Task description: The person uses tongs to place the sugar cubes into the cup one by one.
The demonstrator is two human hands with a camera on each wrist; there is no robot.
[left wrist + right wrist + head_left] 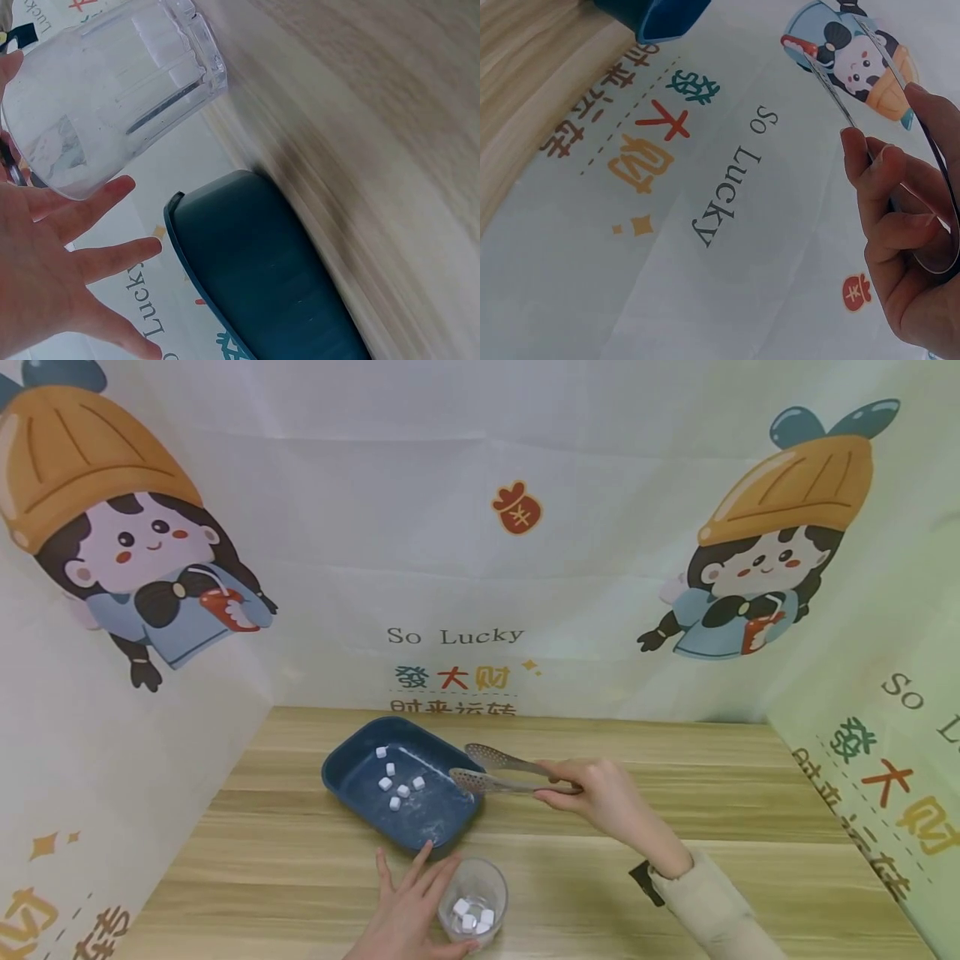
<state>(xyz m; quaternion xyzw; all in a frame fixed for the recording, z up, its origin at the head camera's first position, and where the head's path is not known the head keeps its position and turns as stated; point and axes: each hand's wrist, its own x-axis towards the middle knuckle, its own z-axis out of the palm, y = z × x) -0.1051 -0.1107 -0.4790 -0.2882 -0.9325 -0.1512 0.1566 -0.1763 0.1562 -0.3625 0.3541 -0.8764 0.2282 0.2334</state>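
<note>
A dark blue tray [442, 832] holds several small white cubes [403, 791] and streaks of white powder. My right hand [600, 793] grips metal tongs [510, 763] with perforated ends. Those ends stand apart over the tray's right side with nothing between them; the right wrist view also shows the tongs [832, 86] spread. In front of the tray stands a clear glass [495, 881] with several white cubes [468, 922] at its bottom. My left hand [405, 914] holds the glass between thumb and forefinger, its other fingers [120, 259] spread toward the tray.
The wood-grain tabletop [300, 877] has pale printed cloth walls [360, 527] behind it and at both sides. A small black item [647, 883] shows at the right sleeve's cuff [690, 881].
</note>
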